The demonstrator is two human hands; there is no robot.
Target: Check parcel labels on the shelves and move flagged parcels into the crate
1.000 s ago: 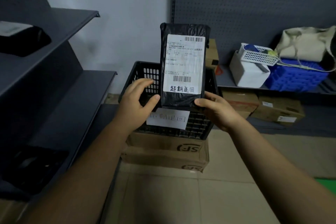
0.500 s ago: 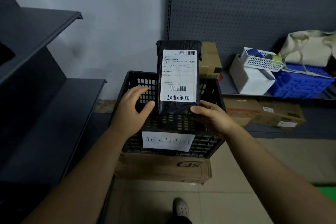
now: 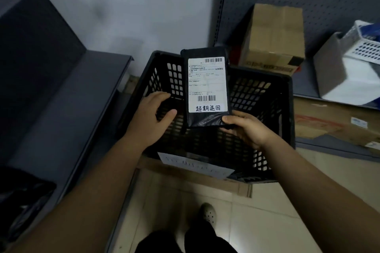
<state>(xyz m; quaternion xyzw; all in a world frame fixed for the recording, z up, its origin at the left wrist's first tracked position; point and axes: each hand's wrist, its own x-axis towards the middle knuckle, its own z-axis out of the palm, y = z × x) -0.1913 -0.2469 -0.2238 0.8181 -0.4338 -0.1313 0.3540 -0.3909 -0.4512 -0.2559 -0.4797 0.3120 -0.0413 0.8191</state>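
Head view: a pale shoe (image 3: 208,214) stands on the tiled floor (image 3: 267,222). Farther out, the left grip (image 3: 153,115) hangs with fingers loosely spread, holding nothing, just beside the parcel (image 3: 205,88), while the right grip (image 3: 246,127) pinches its lower right corner. The black parcel stands upright, label toward the camera, over the open black crate (image 3: 285,109). Behind the crate, a cardboard box (image 3: 273,39) sits on a shelf (image 3: 306,80).
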